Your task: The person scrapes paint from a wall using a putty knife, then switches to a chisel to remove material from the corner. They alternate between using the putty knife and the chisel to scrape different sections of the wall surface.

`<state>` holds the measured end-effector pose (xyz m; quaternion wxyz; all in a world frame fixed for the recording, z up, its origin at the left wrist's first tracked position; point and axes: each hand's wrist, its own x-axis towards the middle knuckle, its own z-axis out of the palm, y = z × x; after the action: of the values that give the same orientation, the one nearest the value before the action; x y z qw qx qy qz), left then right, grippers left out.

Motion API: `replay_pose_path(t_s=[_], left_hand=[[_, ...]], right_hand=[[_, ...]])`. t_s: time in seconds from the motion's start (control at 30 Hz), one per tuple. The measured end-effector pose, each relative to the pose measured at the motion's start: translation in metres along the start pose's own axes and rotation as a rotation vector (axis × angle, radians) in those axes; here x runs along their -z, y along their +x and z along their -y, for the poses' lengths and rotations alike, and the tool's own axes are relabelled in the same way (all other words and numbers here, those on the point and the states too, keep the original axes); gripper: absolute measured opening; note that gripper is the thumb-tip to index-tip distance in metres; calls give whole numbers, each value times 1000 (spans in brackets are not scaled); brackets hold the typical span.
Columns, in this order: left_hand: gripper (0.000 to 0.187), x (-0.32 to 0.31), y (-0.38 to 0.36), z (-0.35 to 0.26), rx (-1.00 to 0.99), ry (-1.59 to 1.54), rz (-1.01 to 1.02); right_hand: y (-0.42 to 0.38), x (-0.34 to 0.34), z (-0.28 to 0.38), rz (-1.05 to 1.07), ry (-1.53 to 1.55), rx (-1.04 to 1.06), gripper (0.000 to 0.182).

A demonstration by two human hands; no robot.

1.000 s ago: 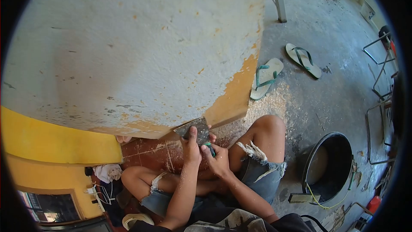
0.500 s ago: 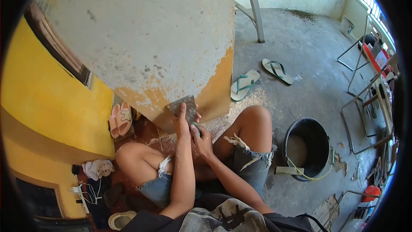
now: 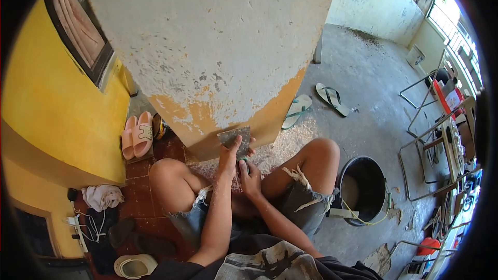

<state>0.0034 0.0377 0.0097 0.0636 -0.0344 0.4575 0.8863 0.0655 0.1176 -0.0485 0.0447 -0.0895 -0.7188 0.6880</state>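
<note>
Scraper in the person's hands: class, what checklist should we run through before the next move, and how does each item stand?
1. Grip: ok. The left hand supports the scraper at its blade; the right hand holds the handle end.
2. Blade clear of the wall: cannot tell. They overlap in this view.
3. Hand protection: not ok. Both hands are bare.
4. Floor free of debris: not ok. Pale flakes lie beside the wall's base.
5. Bucket upright: ok. It stands beyond the right knee.
</note>
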Motion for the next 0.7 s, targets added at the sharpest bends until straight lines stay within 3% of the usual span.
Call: replay_pose_path(t_s=[0.17,0.7], left_hand=[[31,3,12,21,-64,-25,-200],[40,-12,23,20,-122,107,-210]], right_hand=[[4,8,5,50,-25,-11,36],[26,23,19,96,-77,-47,29]])
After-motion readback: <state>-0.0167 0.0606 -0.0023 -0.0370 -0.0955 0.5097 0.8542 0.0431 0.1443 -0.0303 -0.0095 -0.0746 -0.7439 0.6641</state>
